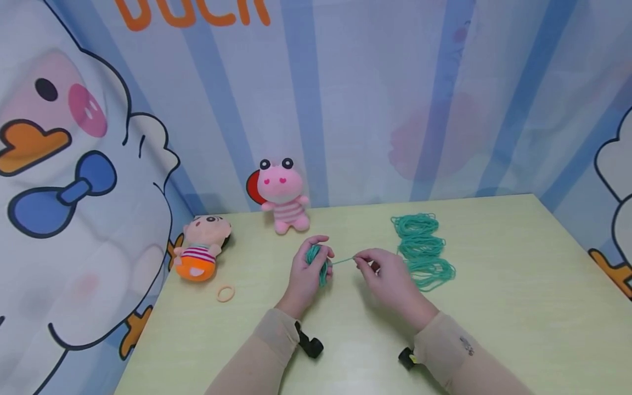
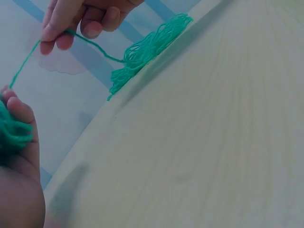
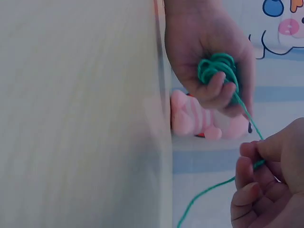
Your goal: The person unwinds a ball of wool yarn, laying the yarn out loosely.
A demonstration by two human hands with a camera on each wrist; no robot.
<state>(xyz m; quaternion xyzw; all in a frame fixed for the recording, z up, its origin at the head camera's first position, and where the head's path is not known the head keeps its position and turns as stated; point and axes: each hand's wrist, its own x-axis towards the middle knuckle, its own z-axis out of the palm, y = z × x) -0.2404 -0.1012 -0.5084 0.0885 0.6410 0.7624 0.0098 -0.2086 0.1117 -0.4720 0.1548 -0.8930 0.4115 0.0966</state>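
Note:
My left hand [image 1: 307, 270] grips a small bundle of green yarn [image 1: 323, 273], fingers curled round it above the table. From that bundle a strand [image 1: 343, 260] runs taut to my right hand [image 1: 390, 280], which pinches it between thumb and fingertips. In the left wrist view the strand carries on past the right fingers to looped green yarn [image 2: 154, 45] on the table. The head view shows this yarn as three coils in a column [image 1: 421, 245], just beyond the right hand. The right wrist view shows the wound bundle [image 3: 218, 71] in the left palm.
A pink striped plush toy [image 1: 283, 195] stands at the table's back edge. To the left lie a doll with orange shorts [image 1: 202, 249] and a small peach-coloured ring [image 1: 225, 294]. Behind the pale table [image 1: 518, 307] hangs a blue striped cloth [image 1: 355, 99].

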